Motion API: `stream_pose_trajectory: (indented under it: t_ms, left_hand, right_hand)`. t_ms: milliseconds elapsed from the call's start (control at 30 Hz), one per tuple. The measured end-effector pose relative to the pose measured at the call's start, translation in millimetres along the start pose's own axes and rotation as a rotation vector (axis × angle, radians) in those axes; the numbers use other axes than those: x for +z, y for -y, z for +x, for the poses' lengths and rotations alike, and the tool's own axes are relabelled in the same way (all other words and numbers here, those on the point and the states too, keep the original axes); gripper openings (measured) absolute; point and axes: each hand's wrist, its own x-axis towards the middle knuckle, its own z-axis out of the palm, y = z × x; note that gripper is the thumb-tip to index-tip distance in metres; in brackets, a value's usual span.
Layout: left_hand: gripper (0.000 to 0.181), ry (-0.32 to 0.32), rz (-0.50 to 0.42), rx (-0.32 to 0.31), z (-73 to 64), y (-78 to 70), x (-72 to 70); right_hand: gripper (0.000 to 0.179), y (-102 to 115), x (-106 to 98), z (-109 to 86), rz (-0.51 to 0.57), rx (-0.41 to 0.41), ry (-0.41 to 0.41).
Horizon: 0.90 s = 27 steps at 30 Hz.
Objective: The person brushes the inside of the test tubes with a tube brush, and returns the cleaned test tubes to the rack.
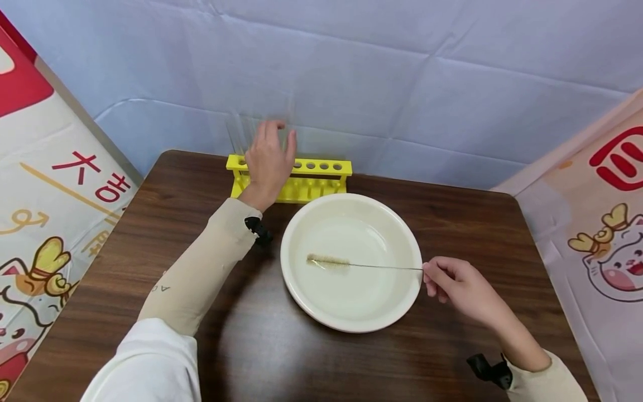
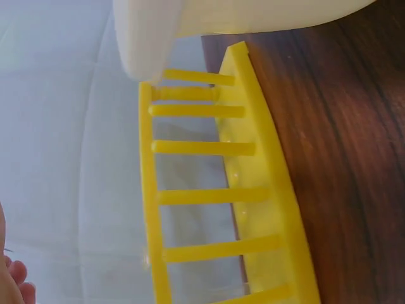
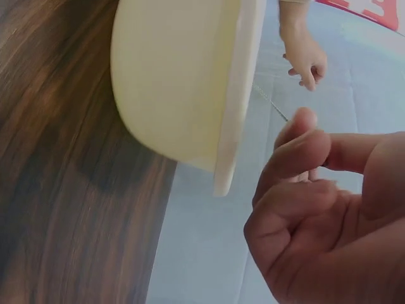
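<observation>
My right hand [image 1: 454, 285] pinches the wire end of a test tube brush [image 1: 329, 261] between thumb and fingertips at the basin's right rim. The brush's tan bristles lie in the water of a round white basin [image 1: 351, 325]. Over the left half of a yellow test tube rack [image 1: 321, 190] is my left hand [image 1: 268, 162], thumb and fingers bent and apart. Clear glass test tubes [image 1: 235, 134] stand at the rack's left end, partly behind this hand. Faint glass outlines show near its fingertips; I cannot tell whether it holds a tube.
The rack stands at the far edge of the brown wooden table [image 1: 452, 223], close to a pale blue cloth backdrop [image 1: 427, 111]. The basin sits just in front of it. Printed banners [image 1: 618, 240] hang on both sides.
</observation>
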Motion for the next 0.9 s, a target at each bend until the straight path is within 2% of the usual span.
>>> stream_pose_trajectory:
  t_ms: [133, 400, 633, 800, 900]
  left_hand:
    - [0.033, -0.027, -0.020, 0.019, 3.0, -3.5, -1.0]
    - [0.033, 0.012, -0.103, 0.060, 4.3, -11.2, -4.6]
    - [0.031, 0.099, -0.245, 0.082, 4.7, -13.1, -8.7]
    - [0.032, 0.206, -0.377, 0.052, 7.0, -11.4, -14.5]
    - [0.031, 0.247, -0.415, 0.043, 7.9, -11.2, -17.6]
  right_hand:
    - [0.037, -0.1, -1.9, -0.1, 0.089, -0.031, -0.012]
    - [0.036, -2.5, -0.3, -0.4, 0.116, -0.067, -0.063]
    - [0.039, -1.9, 0.0, -1.0, 0.078, -0.015, -0.107]
    - [0.040, -3.5, 0.3, -1.2, 0.069, -0.021, -0.112]
    - [0.038, -5.0, 0.5, -1.5, 0.067, -0.036, -0.116]
